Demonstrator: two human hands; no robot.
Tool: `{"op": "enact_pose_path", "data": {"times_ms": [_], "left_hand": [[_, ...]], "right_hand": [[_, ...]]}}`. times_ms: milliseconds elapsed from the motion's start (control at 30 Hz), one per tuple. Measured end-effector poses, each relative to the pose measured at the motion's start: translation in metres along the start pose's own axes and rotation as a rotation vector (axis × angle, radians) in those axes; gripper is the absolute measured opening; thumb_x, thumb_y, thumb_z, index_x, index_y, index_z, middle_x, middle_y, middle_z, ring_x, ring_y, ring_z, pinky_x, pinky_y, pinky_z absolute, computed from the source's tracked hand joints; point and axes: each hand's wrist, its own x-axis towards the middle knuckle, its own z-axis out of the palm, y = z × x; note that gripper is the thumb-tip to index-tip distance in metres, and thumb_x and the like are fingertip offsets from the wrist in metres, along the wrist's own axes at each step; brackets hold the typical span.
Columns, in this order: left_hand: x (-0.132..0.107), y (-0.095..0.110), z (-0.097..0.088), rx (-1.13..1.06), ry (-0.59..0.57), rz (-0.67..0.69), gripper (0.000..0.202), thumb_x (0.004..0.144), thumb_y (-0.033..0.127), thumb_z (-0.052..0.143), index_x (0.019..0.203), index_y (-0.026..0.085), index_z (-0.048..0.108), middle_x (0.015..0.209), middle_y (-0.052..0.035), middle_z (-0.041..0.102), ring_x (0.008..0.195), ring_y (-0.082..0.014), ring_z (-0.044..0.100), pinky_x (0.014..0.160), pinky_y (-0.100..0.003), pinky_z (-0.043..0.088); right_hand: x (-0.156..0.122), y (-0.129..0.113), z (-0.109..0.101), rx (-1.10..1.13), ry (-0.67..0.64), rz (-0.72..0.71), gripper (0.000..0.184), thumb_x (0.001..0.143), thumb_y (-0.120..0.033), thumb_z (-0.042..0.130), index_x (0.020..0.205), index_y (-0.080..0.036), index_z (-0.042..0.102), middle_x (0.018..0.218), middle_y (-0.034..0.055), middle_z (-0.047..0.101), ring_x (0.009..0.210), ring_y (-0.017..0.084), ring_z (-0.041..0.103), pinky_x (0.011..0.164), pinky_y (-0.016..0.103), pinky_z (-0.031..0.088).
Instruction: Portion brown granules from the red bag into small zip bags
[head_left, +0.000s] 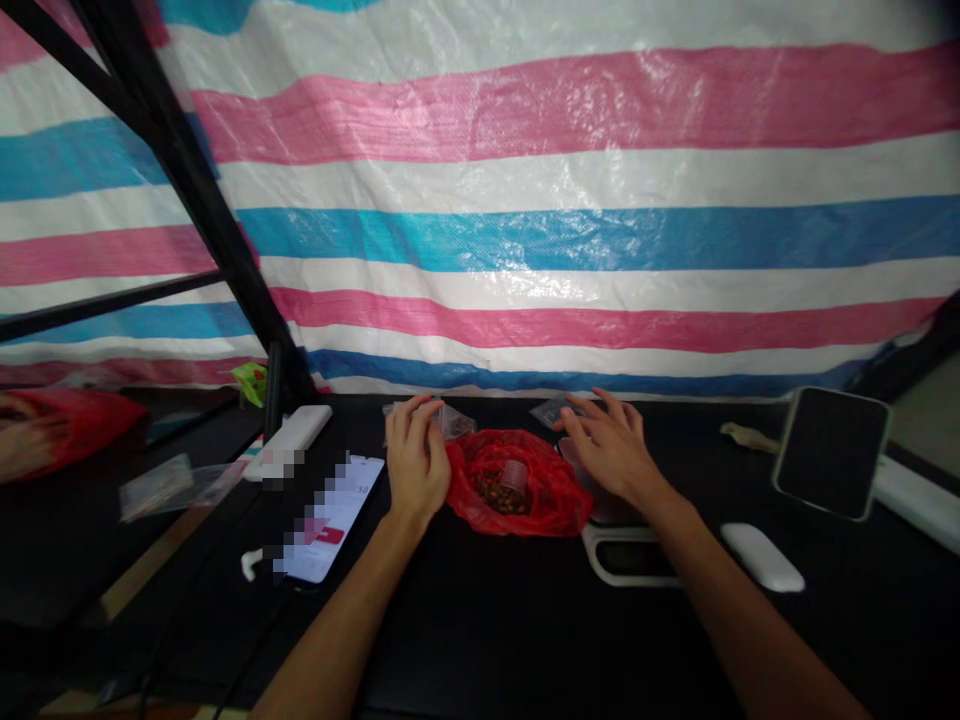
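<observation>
Between my hands sits an open red plastic bag (556,492) on the black table. Small brown pieces (501,496) lie inside it, with a small clear plastic cup (514,474) tipped among them. My left hand (416,460) is at the bag's left edge, fingers loosely bent and apart, with a clear plastic bag (457,424) just behind it. My right hand (611,445) hovers at the right side with fingers spread, holding nothing. Another small clear bag (549,411) lies near its fingertips. Partly under this hand is a flat device with a white-rimmed end (592,560).
On the left are a lit phone (337,530), a white earbud (251,565), a white box-shaped item (300,435) and clear bags (157,487). A co-worker's hand (30,440) touches another red bag (105,425). At right are a white mouse-shaped case (762,557) and a dark-screened device (831,452).
</observation>
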Motion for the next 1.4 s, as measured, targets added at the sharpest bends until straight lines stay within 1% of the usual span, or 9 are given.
{"op": "enact_pose_path", "data": {"times_ms": [200, 300, 400, 500, 600, 767, 967, 1167, 1400], "left_hand": [[-0.005, 0.004, -0.004, -0.093, -0.031, 0.144, 0.026, 0.093, 0.007, 0.049, 0.104, 0.020, 0.069, 0.106, -0.0079, 0.065, 0.103, -0.0232, 0.058, 0.091, -0.040, 0.049], [-0.005, 0.005, -0.005, -0.115, -0.049, 0.151, 0.024, 0.092, 0.006, 0.049, 0.099, 0.020, 0.068, 0.097, -0.0062, 0.063, 0.095, -0.0219, 0.058, 0.085, -0.037, 0.049], [-0.004, 0.009, -0.006, -0.148, -0.108, 0.164, 0.021, 0.093, 0.008, 0.051, 0.099, 0.021, 0.066, 0.095, -0.0051, 0.063, 0.093, -0.0206, 0.059, 0.084, -0.036, 0.049], [-0.003, 0.017, -0.005, -0.153, -0.194, 0.175, 0.023, 0.093, 0.016, 0.059, 0.115, 0.021, 0.064, 0.110, -0.0072, 0.065, 0.104, -0.0224, 0.060, 0.094, -0.038, 0.050], [-0.004, 0.023, -0.004, -0.157, -0.311, 0.154, 0.057, 0.089, 0.030, 0.071, 0.142, 0.022, 0.051, 0.133, -0.0117, 0.059, 0.124, -0.0270, 0.055, 0.107, -0.044, 0.047], [-0.007, 0.019, 0.000, -0.206, -0.384, 0.113, 0.078, 0.088, 0.040, 0.075, 0.154, 0.025, 0.036, 0.147, -0.0125, 0.054, 0.133, -0.0288, 0.050, 0.112, -0.048, 0.044], [-0.008, 0.014, 0.003, -0.269, -0.451, 0.108, 0.047, 0.096, 0.030, 0.063, 0.142, 0.025, 0.053, 0.122, -0.0086, 0.068, 0.113, -0.0237, 0.059, 0.100, -0.041, 0.052], [-0.010, 0.016, 0.003, -0.287, -0.563, 0.119, 0.045, 0.095, 0.020, 0.058, 0.140, 0.023, 0.053, 0.125, -0.0102, 0.065, 0.115, -0.0252, 0.060, 0.103, -0.043, 0.050], [-0.012, 0.016, 0.003, -0.251, -0.591, 0.052, 0.047, 0.087, 0.011, 0.054, 0.132, 0.022, 0.052, 0.126, -0.0101, 0.066, 0.112, -0.0258, 0.063, 0.101, -0.043, 0.049]], "right_hand": [[0.026, -0.019, 0.009, -0.009, -0.158, -0.094, 0.058, 0.106, -0.054, 0.034, 0.102, -0.023, 0.083, 0.138, 0.0086, 0.069, 0.149, 0.040, 0.035, 0.122, 0.062, 0.016], [0.029, -0.020, 0.010, 0.019, -0.124, -0.081, 0.053, 0.106, -0.048, 0.037, 0.105, -0.021, 0.082, 0.122, 0.0108, 0.076, 0.141, 0.039, 0.046, 0.120, 0.064, 0.021], [0.021, -0.024, 0.002, 0.085, -0.027, -0.073, 0.047, 0.108, -0.039, 0.033, 0.122, -0.022, 0.075, 0.132, 0.0089, 0.071, 0.138, 0.034, 0.050, 0.118, 0.062, 0.027], [0.007, -0.038, -0.013, 0.497, 0.129, -0.166, 0.041, 0.108, -0.040, 0.037, 0.129, -0.026, 0.070, 0.136, 0.0077, 0.068, 0.129, 0.025, 0.059, 0.112, 0.048, 0.042], [-0.005, -0.061, -0.024, 0.859, 0.206, -0.203, 0.032, 0.106, -0.037, 0.047, 0.121, -0.028, 0.073, 0.131, 0.0066, 0.067, 0.123, 0.023, 0.062, 0.110, 0.041, 0.047], [-0.017, -0.091, -0.019, 1.030, 0.088, -0.242, 0.024, 0.104, -0.029, 0.054, 0.118, -0.029, 0.073, 0.125, 0.0062, 0.066, 0.121, 0.021, 0.062, 0.108, 0.038, 0.049], [-0.025, -0.091, -0.007, 0.807, 0.029, -0.391, 0.037, 0.102, -0.017, 0.047, 0.133, -0.031, 0.062, 0.129, 0.0081, 0.060, 0.119, 0.020, 0.062, 0.104, 0.038, 0.052], [-0.023, -0.078, -0.009, 0.397, 0.130, -0.495, 0.021, 0.100, -0.018, 0.053, 0.112, -0.026, 0.069, 0.118, 0.0086, 0.063, 0.104, 0.022, 0.065, 0.093, 0.040, 0.054], [-0.022, -0.077, -0.015, 0.334, 0.162, -0.476, 0.020, 0.099, -0.016, 0.049, 0.106, -0.022, 0.067, 0.110, 0.0085, 0.066, 0.098, 0.023, 0.063, 0.087, 0.039, 0.048]]}}
